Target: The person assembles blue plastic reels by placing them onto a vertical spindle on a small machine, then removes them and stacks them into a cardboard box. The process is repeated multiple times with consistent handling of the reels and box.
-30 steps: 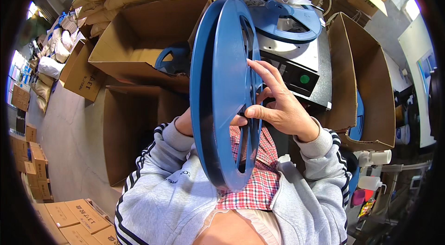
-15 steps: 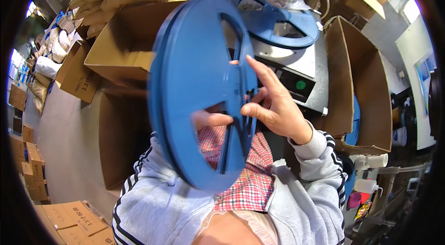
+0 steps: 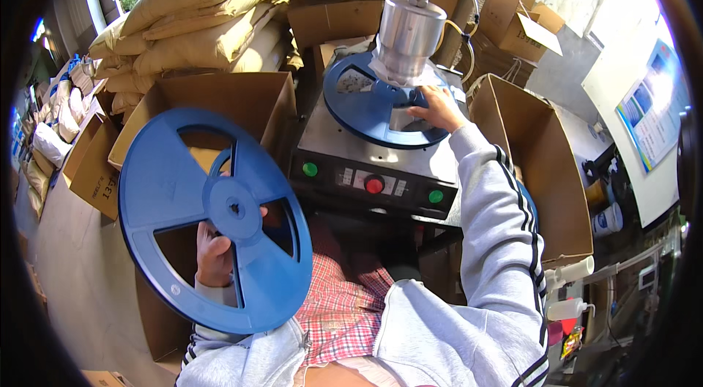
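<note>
My left hand point(image 3: 214, 254) is behind a large blue plastic reel point(image 3: 179, 193), its fingers closed round the reel's middle through the cut-out windows. The reel is tilted, one round face with its centre hub turned up toward me. A second blue reel point(image 3: 359, 114) lies flat on the press machine point(image 3: 315, 139), under a silver cylindrical press head point(image 3: 411, 32). My right hand point(image 3: 439, 110) reaches to the right side of that second reel, fingers curled over its spoke at a window. Parts of the fingertips are hidden there.
The machine's front has two green buttons and a red button point(image 3: 374, 184). Open cardboard boxes stand to the left point(image 3: 220, 90) and right point(image 3: 560, 182). Stacked yellowish sacks point(image 3: 205, 39) are at the back left. A white board point(image 3: 622, 87) stands at the far right.
The held reel has moved left and lower and now turns its face up. My right hand has left it and reached forward to the reel on the machine. My view has shifted.
</note>
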`<state>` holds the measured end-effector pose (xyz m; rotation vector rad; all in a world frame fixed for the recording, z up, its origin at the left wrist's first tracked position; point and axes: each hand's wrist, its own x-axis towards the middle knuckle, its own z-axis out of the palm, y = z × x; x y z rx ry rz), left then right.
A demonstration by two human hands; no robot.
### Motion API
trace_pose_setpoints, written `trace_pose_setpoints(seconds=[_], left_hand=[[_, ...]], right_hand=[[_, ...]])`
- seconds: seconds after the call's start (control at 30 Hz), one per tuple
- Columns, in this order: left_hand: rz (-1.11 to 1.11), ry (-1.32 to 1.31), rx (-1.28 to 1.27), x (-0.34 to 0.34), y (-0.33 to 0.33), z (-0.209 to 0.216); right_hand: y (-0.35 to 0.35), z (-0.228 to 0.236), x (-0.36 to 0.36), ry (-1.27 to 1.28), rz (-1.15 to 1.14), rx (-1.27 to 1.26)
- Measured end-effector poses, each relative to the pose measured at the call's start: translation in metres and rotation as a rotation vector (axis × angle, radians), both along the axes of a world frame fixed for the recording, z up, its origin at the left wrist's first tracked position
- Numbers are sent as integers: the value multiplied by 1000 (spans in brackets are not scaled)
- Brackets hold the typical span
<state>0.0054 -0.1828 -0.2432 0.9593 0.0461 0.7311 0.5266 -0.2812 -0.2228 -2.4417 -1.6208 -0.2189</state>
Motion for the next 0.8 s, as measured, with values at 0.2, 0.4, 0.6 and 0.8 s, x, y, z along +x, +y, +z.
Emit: trace_pose_setpoints(seconds=[0.2, 0.4, 0.6, 0.8], left_hand=[[136, 21, 78, -21, 7, -5], [107, -9, 90, -14, 9, -4], [132, -26, 20, -3, -4, 2], [48, 89, -152, 7, -48, -41]], right_hand=[[16, -4, 18, 201, 262, 210], [-1, -7, -1, 363, 121, 291], [-110, 21, -90, 98, 314, 239], [-286, 9, -191, -155, 162, 565]])
